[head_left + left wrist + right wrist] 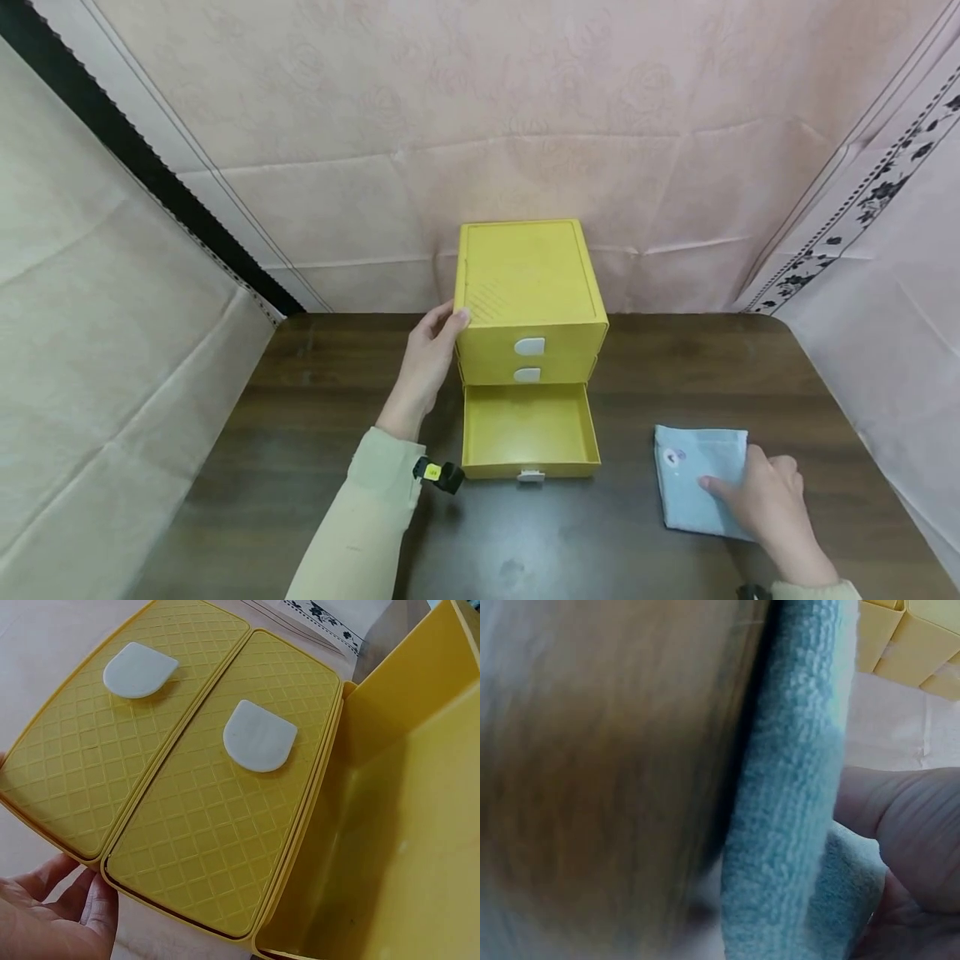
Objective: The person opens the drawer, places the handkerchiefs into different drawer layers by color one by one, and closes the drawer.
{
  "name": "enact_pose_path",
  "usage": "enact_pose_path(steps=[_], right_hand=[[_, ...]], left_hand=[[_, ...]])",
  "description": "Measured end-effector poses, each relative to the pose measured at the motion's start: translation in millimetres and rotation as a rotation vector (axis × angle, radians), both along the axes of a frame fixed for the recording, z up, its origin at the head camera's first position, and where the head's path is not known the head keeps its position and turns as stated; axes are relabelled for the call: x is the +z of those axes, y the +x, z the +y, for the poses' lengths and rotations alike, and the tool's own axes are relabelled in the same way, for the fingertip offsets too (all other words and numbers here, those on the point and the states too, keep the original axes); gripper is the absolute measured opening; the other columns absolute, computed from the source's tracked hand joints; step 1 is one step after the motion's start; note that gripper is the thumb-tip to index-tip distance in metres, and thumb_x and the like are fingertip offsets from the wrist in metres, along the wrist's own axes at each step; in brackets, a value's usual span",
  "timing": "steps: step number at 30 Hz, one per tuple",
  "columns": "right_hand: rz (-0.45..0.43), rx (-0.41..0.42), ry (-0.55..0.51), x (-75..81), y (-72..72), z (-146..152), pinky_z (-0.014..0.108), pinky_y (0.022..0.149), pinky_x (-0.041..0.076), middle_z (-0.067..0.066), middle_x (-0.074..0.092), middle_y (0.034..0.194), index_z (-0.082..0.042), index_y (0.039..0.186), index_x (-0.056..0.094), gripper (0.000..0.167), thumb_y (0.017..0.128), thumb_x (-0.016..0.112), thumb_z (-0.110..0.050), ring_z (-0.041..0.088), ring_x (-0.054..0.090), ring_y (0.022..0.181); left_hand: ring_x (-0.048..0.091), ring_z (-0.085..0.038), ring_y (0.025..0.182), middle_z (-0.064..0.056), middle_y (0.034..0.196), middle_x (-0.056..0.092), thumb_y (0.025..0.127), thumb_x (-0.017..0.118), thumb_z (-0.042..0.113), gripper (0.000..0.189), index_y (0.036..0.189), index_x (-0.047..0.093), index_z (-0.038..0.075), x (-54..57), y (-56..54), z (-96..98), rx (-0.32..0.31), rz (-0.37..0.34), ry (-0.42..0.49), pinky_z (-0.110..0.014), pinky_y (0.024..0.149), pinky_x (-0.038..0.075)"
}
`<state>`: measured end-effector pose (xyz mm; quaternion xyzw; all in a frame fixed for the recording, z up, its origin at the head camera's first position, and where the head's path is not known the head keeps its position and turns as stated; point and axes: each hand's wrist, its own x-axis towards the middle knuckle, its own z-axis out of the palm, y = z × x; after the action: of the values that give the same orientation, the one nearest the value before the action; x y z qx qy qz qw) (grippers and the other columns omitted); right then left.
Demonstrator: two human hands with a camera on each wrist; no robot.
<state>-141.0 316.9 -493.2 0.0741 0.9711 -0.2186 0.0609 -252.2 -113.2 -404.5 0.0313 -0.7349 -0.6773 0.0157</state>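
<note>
A small yellow drawer cabinet (528, 275) stands on the table, its bottom drawer (532, 425) pulled out and bare inside. Both upper drawers are closed, each with a white tab handle (259, 736). My left hand (431, 354) rests against the cabinet's left side, thumb near the top front corner; the left wrist view shows its fingers (71, 900) touching that side. To the right lies a folded light-blue towel (693, 475) with a small printed patch. My right hand (768, 496) pinches its right edge, thumb on top; the towel's edge (787, 787) looks raised in the right wrist view.
The dark wooden table (300, 483) has a pale cloth backdrop (525, 108) behind it and white cloth (892, 333) at its right. A black strap with a yellow-labelled device (438, 475) is on the left wrist, close to the open drawer's left corner.
</note>
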Motion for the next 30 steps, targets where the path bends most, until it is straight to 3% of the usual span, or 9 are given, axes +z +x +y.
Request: enact_pose_path(steps=[4,15,22,26,30], right_hand=[[0.008,-0.004,0.000,1.3,0.5,-1,0.068,0.083,0.030,0.049,0.035,0.111,0.027,0.124,0.034,0.094,0.081,0.075,-0.046,0.062,0.026,0.105],[-0.059,0.015,-0.021,4.4,-3.2,-9,0.062,0.076,0.045,0.046,0.044,0.119,0.025,0.129,0.029,0.088,0.085,0.073,-0.038,0.059,0.047,0.105],[-0.121,0.051,-0.093,12.1,-6.2,-7,0.064,0.083,0.044,0.047,0.040,0.126,0.025,0.132,0.029,0.086,0.087,0.071,-0.035,0.060,0.044,0.111],[-0.141,0.068,-0.200,17.4,-3.7,-2,0.057,0.079,0.049,0.039,0.052,0.119,0.019,0.130,0.040,0.077,0.088,0.071,-0.037,0.049,0.056,0.103],[-0.120,0.022,-0.271,25.9,2.1,1,0.043,0.070,0.051,0.026,0.063,0.110,0.012,0.123,0.052,0.069,0.088,0.068,-0.046,0.029,0.061,0.091]], left_hand=[[0.052,-0.015,0.116,0.006,0.129,0.053,0.083,0.061,0.066,0.064,0.135,0.052,0.031,1.4,-0.2,0.3,-0.003,-0.005,0.000,-0.043,0.103,0.039],[0.051,-0.015,0.118,0.005,0.130,0.053,0.082,0.063,0.066,0.067,0.137,0.051,0.029,0.5,-0.3,0.1,0.006,-0.011,0.004,-0.043,0.104,0.037],[0.052,-0.015,0.117,0.005,0.131,0.052,0.082,0.063,0.067,0.070,0.139,0.049,0.028,1.4,0.9,-1.1,-0.014,-0.034,0.012,-0.042,0.104,0.038],[0.051,-0.015,0.118,0.005,0.132,0.051,0.081,0.062,0.068,0.072,0.140,0.048,0.028,2.0,1.9,-2.2,-0.014,-0.037,0.002,-0.044,0.105,0.036],[0.050,-0.015,0.119,0.004,0.133,0.051,0.081,0.062,0.068,0.072,0.140,0.048,0.028,2.8,2.1,-2.3,-0.020,-0.027,0.003,-0.044,0.105,0.036]])
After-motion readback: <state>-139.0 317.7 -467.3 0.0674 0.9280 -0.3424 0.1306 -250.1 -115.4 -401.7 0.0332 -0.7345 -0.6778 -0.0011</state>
